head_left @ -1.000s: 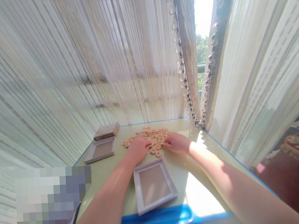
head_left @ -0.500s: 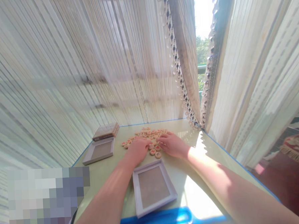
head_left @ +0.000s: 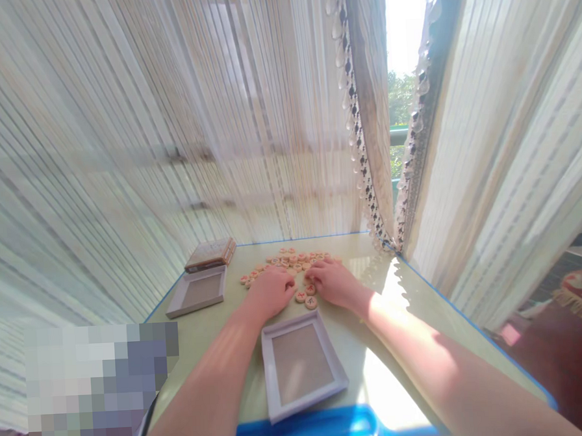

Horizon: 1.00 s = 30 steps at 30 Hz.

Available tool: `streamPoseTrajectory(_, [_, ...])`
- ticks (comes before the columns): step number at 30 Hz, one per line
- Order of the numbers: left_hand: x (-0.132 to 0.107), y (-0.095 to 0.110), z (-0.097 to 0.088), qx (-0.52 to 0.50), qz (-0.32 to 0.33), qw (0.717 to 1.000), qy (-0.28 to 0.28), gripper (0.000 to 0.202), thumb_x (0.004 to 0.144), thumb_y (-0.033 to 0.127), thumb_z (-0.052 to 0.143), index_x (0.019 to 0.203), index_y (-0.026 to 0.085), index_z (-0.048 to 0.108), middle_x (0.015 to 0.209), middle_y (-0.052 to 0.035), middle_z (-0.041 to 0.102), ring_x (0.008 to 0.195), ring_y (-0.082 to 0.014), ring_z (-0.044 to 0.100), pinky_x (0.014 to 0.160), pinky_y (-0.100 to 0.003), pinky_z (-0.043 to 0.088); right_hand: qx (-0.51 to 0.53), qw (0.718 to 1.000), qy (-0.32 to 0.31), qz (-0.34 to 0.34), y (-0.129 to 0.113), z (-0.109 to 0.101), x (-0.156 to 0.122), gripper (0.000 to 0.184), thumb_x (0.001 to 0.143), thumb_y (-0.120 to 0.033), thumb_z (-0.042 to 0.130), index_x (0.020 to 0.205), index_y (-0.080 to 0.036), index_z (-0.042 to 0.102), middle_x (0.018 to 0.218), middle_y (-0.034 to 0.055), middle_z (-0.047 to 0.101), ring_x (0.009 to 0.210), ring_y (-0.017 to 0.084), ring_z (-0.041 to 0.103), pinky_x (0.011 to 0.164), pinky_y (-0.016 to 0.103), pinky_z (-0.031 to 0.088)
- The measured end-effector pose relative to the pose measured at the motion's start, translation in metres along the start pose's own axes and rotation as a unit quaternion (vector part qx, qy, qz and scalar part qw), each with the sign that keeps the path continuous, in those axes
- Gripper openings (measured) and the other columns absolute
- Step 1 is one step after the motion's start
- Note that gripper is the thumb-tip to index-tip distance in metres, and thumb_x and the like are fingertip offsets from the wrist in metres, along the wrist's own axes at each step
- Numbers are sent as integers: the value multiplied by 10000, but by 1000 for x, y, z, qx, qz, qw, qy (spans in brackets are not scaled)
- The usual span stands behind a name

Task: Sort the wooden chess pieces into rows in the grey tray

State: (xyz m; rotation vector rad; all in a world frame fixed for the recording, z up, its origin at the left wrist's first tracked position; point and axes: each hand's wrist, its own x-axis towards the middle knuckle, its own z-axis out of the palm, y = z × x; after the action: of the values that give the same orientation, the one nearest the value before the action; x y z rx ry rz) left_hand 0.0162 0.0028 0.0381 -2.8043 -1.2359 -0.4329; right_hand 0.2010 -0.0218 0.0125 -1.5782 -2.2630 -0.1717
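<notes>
Several round wooden game pieces (head_left: 293, 262) with red or dark marks lie spread on a pale green table (head_left: 423, 315). My left hand (head_left: 270, 290) rests palm down on the near left part of the pile, fingers curled over some pieces. My right hand (head_left: 334, 282) lies on the near right part, fingertips pressed together at a piece; what they pinch is too small to name. Two loose pieces (head_left: 306, 300) lie just in front of the hands. A shallow grey box half (head_left: 301, 362) sits near me between my forearms.
A second grey box half (head_left: 197, 291) lies at the left, with a folded wooden board (head_left: 209, 253) behind it. Sheer striped curtains (head_left: 169, 120) hang round the table, parted at the back right. A blue chair edge (head_left: 306, 428) is at the bottom.
My right hand has slid left along the pile toward my left hand. The left hand has stayed on the pieces, and the view has shifted slightly.
</notes>
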Motion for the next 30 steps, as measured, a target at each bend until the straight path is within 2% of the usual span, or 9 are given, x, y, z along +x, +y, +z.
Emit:
streamPoseTrajectory(8, [-1,0,0,4,-16,1000,-7,198,766,188,467,777,187,665,825,-54,622,856,-187,539,742,-285,420,-27,1000,-3,5,4,-1,1,243,824,-166,434,892,-210,663,963,47,627,966,186,478,872,290,319])
streamPoseTrajectory(16, [-1,2,0,19,-9,1000,2,204,794,225,452,740,182,644,782,-56,609,830,-190,537,728,-290,410,-29,999,1,27,3,-1,-2,337,891,-314,370,845,-186,679,968,68,633,972,188,479,870,303,316])
streamPoseTrajectory(19, [-1,3,3,22,-12,1000,9,195,798,250,459,712,178,618,788,-55,598,838,-192,530,743,-295,406,-27,999,-11,20,3,-2,-1,370,906,-298,343,830,-173,683,969,78,634,956,185,479,889,310,301])
streamPoseTrajectory(23, [-1,1,7,15,-27,1000,5,129,773,253,498,772,195,614,845,-50,587,866,-190,526,762,-293,407,-30,999,-12,5,4,-1,0,360,908,-265,338,833,-167,676,992,96,615,1006,190,444,907,331,272])
streamPoseTrajectory(30, [2,0,10,22,-41,999,1,196,822,313,466,812,207,630,875,-57,584,893,-202,523,762,-302,402,-36,996,6,81,6,6,2,346,884,-352,379,797,-162,656,929,113,588,938,211,436,858,338,290])
